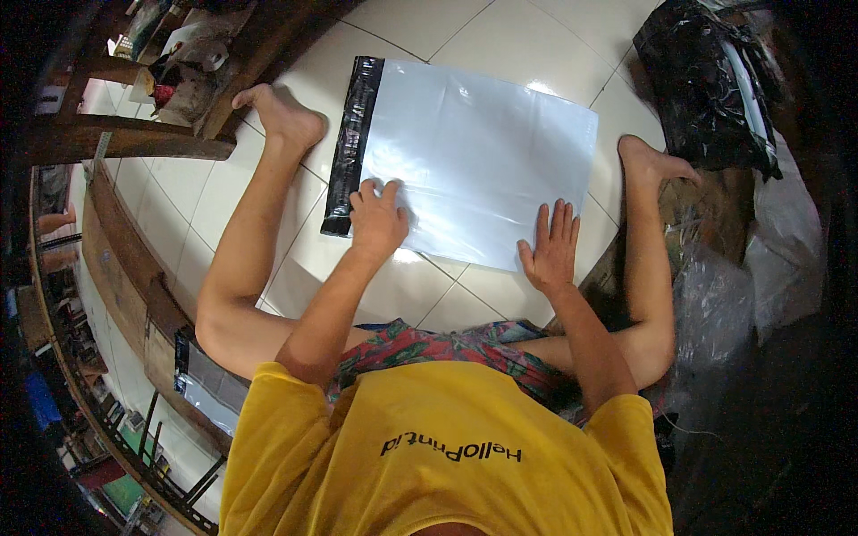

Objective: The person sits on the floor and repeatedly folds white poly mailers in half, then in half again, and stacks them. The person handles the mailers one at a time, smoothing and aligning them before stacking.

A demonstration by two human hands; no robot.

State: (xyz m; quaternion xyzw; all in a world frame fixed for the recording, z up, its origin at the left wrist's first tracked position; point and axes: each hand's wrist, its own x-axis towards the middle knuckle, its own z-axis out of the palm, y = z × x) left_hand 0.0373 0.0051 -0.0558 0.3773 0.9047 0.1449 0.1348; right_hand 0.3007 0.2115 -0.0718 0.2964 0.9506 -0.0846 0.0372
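A large silvery-white plastic mailer bag (483,152) lies flat on the tiled floor between my outstretched legs, slightly wrinkled and shiny. Along its left edge runs a black strip (351,147). My left hand (379,220) rests on the bag's near edge close to that strip, its fingers apart and a little bent. Flat on the near right corner lies my right hand (550,248), fingers stretched out and thumb spread to the side. Neither hand grips anything.
A bundle wrapped in black plastic (706,89) sits at the far right, beyond my right foot. Crumpled clear plastic (715,290) lies beside my right leg. Wooden furniture (134,143) with odds and ends stands at the left, near my left foot. A grey plastic package (210,389) lies by my left thigh.
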